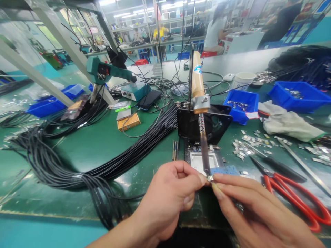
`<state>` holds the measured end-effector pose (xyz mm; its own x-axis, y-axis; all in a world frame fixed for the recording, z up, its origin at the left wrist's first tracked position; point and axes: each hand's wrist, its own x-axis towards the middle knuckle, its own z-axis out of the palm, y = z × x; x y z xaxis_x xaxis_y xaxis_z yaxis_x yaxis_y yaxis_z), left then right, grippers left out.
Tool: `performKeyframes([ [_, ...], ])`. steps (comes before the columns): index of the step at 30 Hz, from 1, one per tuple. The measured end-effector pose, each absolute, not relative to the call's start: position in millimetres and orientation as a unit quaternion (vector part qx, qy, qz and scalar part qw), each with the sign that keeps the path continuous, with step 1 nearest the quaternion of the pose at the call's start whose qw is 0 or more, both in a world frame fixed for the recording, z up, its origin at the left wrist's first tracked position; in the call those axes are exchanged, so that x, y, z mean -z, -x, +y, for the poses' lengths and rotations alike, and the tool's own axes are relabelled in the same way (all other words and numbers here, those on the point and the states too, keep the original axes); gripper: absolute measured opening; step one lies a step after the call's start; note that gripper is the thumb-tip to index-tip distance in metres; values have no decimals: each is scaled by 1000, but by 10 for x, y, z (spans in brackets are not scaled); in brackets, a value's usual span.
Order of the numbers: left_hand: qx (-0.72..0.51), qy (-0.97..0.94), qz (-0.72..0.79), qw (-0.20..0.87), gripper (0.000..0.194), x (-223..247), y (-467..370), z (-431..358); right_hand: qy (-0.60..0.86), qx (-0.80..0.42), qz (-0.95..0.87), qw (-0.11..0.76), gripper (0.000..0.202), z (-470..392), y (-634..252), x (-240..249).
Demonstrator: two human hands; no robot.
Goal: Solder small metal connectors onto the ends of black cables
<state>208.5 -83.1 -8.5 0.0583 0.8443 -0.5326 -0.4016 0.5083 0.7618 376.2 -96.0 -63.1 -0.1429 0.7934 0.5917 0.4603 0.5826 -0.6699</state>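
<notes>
Just below the tip of an upright soldering iron (198,79) with a wooden handle, both hands meet. My right hand (248,199) pinches a small metal connector (210,178) between thumb and fingers. My left hand (173,193) is closed, its thumb and forefinger pressed together at the connector's left side; what they grip is too small to make out. The iron's tip touches or nearly touches the connector. Behind the hands lie a metal tray (204,160) and a blue sponge (224,170). A black cable runs toward my left wrist from the left.
A thick bundle of black cables (124,162) curves across the left. Red-handled scissors (292,193), a screwdriver (287,169) and loose metal connectors (243,148) lie right. Farther back are blue bins (300,96), a glove (289,124), a black fan (217,124) and a heat gun (108,72).
</notes>
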Motion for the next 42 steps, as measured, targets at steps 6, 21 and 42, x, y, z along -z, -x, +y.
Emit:
performKeyframes([
  [6, -448, -214, 521, 695, 24, 86, -2092, -828, 428, -167, -728, 508, 14, -943, -3758, 627],
  [21, -448, -209, 522, 695, 25, 77, -2094, -826, 413, -182, -743, 494, 18, -933, -3773, 592],
  [42, -449, -230, 527, 684, 27, 170, -2075, -971, 497, -284, -647, 503, 5, -997, -3710, 649],
])
